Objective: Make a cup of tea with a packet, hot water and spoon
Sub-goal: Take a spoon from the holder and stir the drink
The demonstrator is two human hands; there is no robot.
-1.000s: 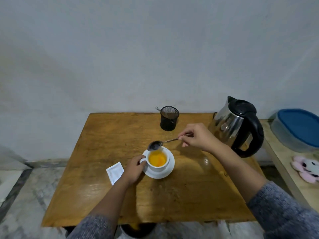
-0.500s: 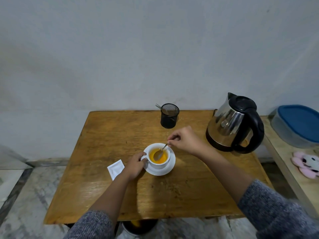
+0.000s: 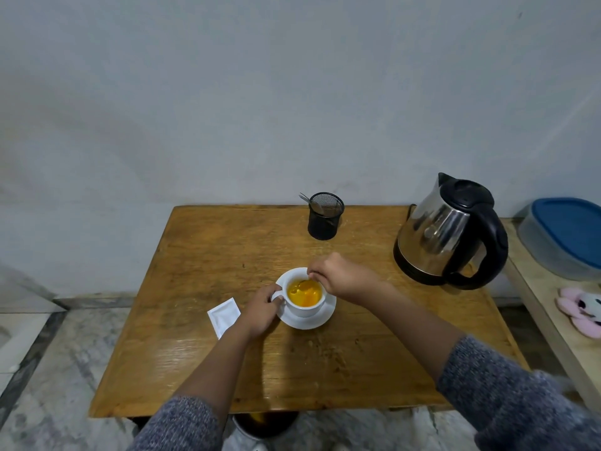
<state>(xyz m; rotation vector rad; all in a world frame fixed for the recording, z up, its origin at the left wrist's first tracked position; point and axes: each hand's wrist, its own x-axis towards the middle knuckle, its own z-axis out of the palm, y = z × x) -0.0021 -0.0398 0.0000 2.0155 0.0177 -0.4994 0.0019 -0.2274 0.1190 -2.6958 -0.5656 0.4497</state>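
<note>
A white cup point(image 3: 304, 308) full of orange-yellow liquid stands on a white saucer point(image 3: 317, 320) near the middle of the wooden table point(image 3: 201, 353). My left hand point(image 3: 261, 310) grips the cup's handle from the left. Directly above the cup's right rim, my right hand point(image 3: 341, 277) pinches a metal spoon point(image 3: 305, 284) whose bowl dips into the liquid. A white packet point(image 3: 223, 315) lies flat just left of my left wrist. The steel kettle point(image 3: 445, 232) with a black handle stands at the table's back right.
A black mesh holder point(image 3: 325, 216) with cutlery sits at the table's back edge. On a side bench to the right are a blue-lidded container point(image 3: 566, 236) and a pink plush toy point(image 3: 582, 309). A wall rises behind the table; marble floor lies to the left.
My right hand has brought the spoon from above the cup's left rim down into the liquid and moved in over the cup. The left hand stays on the handle.
</note>
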